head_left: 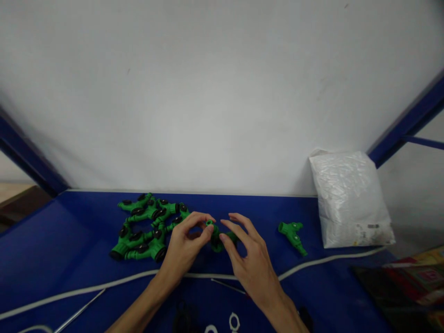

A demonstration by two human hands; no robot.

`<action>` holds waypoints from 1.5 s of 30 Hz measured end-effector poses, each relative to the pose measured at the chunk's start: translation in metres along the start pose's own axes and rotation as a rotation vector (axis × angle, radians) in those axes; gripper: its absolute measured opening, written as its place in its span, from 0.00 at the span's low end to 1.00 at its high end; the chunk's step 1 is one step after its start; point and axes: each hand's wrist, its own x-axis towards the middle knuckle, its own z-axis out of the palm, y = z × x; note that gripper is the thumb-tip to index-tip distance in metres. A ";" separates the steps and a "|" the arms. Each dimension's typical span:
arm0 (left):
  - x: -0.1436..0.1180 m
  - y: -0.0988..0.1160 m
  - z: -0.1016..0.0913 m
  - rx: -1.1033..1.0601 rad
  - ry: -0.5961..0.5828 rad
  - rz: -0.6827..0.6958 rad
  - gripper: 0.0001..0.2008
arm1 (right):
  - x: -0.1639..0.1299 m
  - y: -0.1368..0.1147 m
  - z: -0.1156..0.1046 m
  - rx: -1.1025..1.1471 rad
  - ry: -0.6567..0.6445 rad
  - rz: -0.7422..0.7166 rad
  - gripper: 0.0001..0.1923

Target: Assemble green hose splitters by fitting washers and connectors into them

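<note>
A green plastic Y-shaped hose splitter [217,241] is between my two hands, above the blue table. The thumb and index finger of my left hand [187,239] pinch one of its narrow ends. My right hand [248,252] curls around the other side, thumb against the splitter and the other fingers raised; part of the piece is hidden there. To the left lie several green splitters [142,246] fitted with black knobs and black collars. One green splitter [292,235] without black parts rests on the right.
A white plastic-wrapped package [350,203] leans against the wall at the right. A pale cable [138,276] crosses the blue table [86,231]. Near the front are a metal rod [81,309], a thin screwdriver-like shaft [227,285], white ring-shaped parts [234,319] and dark parts [183,317].
</note>
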 end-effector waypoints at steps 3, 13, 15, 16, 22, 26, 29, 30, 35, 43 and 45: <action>0.001 0.001 -0.002 -0.027 0.039 -0.004 0.09 | 0.002 -0.003 -0.002 0.113 -0.079 0.069 0.14; 0.005 -0.001 -0.003 -0.211 -0.053 -0.193 0.20 | 0.008 0.004 -0.002 0.588 -0.180 0.367 0.16; 0.006 -0.006 -0.004 -0.357 -0.126 -0.275 0.24 | 0.009 0.004 -0.002 0.735 -0.186 0.433 0.18; 0.007 -0.008 -0.004 -0.420 -0.150 -0.307 0.26 | 0.009 0.004 -0.002 0.804 -0.191 0.457 0.18; 0.007 -0.009 -0.001 -0.634 -0.198 -0.373 0.25 | 0.008 -0.003 -0.001 1.035 -0.215 0.568 0.19; 0.007 -0.005 0.000 -0.628 -0.199 -0.403 0.24 | 0.007 -0.003 -0.001 1.033 -0.225 0.537 0.18; 0.007 -0.007 -0.001 -0.553 -0.144 -0.366 0.24 | 0.009 -0.004 -0.002 0.990 -0.219 0.505 0.17; 0.007 -0.008 -0.002 -0.526 -0.123 -0.348 0.23 | 0.009 -0.004 -0.003 0.972 -0.214 0.497 0.17; 0.009 -0.009 -0.002 -0.532 -0.058 -0.325 0.24 | 0.007 -0.001 0.000 0.987 -0.196 0.498 0.18; 0.004 -0.011 0.000 -0.813 -0.100 -0.482 0.22 | 0.003 -0.002 0.003 1.167 -0.230 0.636 0.19; 0.002 -0.011 0.001 -0.839 -0.117 -0.493 0.20 | 0.003 -0.002 0.003 1.166 -0.256 0.634 0.20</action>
